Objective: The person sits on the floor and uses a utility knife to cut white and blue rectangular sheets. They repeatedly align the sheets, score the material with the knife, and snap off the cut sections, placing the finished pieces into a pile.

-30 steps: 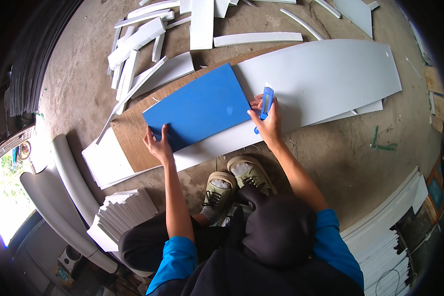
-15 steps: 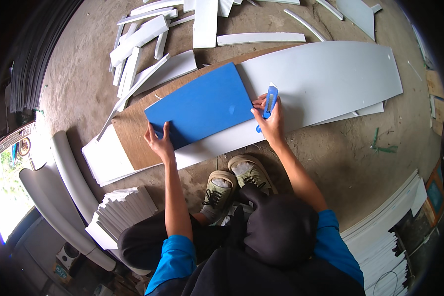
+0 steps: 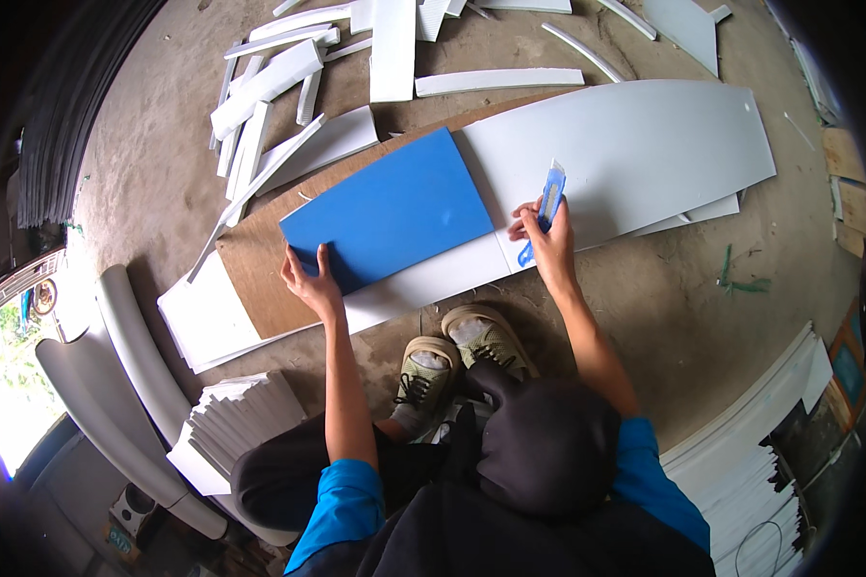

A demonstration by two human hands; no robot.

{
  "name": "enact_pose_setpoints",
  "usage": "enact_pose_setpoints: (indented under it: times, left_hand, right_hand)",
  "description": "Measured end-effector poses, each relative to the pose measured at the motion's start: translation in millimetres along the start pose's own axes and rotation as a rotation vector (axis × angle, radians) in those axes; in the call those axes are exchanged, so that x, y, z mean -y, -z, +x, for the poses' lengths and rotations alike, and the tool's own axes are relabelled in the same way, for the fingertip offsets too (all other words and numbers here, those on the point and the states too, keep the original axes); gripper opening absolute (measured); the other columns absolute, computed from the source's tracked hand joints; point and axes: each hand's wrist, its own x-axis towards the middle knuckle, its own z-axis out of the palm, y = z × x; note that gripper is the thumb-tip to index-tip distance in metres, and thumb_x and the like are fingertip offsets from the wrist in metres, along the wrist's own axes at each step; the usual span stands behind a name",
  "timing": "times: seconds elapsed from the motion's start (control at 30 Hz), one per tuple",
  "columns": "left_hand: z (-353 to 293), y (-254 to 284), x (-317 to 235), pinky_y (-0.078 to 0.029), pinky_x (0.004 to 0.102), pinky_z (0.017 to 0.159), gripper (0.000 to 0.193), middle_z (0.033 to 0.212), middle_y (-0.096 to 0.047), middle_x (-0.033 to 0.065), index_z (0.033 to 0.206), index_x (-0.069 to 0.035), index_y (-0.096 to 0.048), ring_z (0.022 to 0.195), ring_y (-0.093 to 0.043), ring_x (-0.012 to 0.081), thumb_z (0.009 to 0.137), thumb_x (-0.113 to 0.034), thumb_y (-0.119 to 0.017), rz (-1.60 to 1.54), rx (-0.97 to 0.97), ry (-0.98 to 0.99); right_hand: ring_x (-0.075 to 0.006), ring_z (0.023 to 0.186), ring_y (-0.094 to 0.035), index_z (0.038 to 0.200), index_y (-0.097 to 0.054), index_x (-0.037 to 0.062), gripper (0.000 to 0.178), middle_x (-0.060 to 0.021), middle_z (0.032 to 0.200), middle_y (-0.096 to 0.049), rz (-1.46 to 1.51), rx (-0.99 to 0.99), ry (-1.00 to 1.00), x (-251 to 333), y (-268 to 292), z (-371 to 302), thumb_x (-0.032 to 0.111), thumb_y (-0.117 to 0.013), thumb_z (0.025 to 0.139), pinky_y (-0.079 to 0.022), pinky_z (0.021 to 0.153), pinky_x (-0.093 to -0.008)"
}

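A flat blue panel [image 3: 390,212] lies slantwise over a brown board [image 3: 250,260] and a long white sheet [image 3: 635,135]. My left hand [image 3: 313,284] rests on the panel's lower left edge, thumb and fingers spread apart. In my right hand [image 3: 550,245] is a blue utility knife [image 3: 551,197], its tip pointing up and away from me. That hand hovers over the white sheet, just right of the panel and apart from it. A thin line runs across the sheet beside the panel's right edge.
White offcut strips [image 3: 269,87] lie scattered on the concrete floor beyond the boards. A stack of white pieces [image 3: 236,423] stands by my left knee, near curved grey panels [image 3: 106,404]. More white sheets [image 3: 741,452] lean at the lower right. Green string [image 3: 741,284] lies on the floor.
My right hand with the utility knife has moved right, away from the blue panel's edge. My left hand stays on the panel. The view has shifted slightly.
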Motion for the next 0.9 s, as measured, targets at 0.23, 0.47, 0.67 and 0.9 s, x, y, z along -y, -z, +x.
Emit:
enact_pose_setpoints:
  times: [0.23, 0.47, 0.67, 0.9]
  left_hand:
    - [-16.8, 6.9, -114.7, -0.019, 0.0476, 0.101, 0.056, 0.126, -0.039, 0.0109, 0.125, -0.011, -0.041, 0.12, -0.033, 0.0299, 0.074, -0.015, -0.063, 0.026, 0.058, -0.394]
    - [-3.7, -52.6, -187.8, -0.017, 0.046, 0.103, 0.043, 0.115, -0.046, 0.0126, 0.122, -0.004, -0.042, 0.114, -0.039, 0.028, 0.083, -0.02, -0.051, -0.11, 0.206, -0.664]
    - [-4.6, -66.2, -185.4, -0.026, 0.0413, 0.097, 0.034, 0.104, -0.05, 0.0127, 0.112, -0.003, -0.047, 0.103, -0.044, 0.0284, 0.084, -0.021, -0.049, -0.086, 0.202, -0.682]
    - [-6.8, -66.7, -185.6, -0.028, 0.0402, 0.094, 0.032, 0.102, -0.051, 0.0121, 0.11, -0.003, -0.047, 0.101, -0.045, 0.0279, 0.083, -0.021, -0.05, -0.07, 0.178, -0.678]
  right_hand:
    - [-0.0262, 0.048, -0.059, 0.094, -0.042, 0.0016, 0.022, -0.0132, 0.051, -0.055, -1.152, 0.13, 0.225, 26.1, -8.5, 23.8, 0.024, -0.038, 0.092, -0.045, 0.042, -0.0374]
    - [-0.0299, 0.05, -0.061, 0.105, -0.046, -0.0057, 0.029, -0.0147, 0.05, -0.056, -1.37, 0.191, 0.416, 36.2, -59.8, 55.2, 0.019, -0.041, 0.09, -0.048, 0.044, -0.038]
    - [-0.0308, 0.056, -0.062, 0.1, -0.047, -0.0043, 0.026, -0.0168, 0.056, -0.059, -1.413, 0.21, 0.384, 34.1, -70.6, 59.7, 0.018, -0.041, 0.089, -0.05, 0.048, -0.0386]
    - [-0.0346, 0.059, -0.062, 0.09, -0.046, -0.0005, 0.017, -0.0184, 0.061, -0.06, -1.389, 0.295, 0.287, 37.8, -60.4, 47.7, 0.015, -0.042, 0.087, -0.05, 0.051, -0.0411]
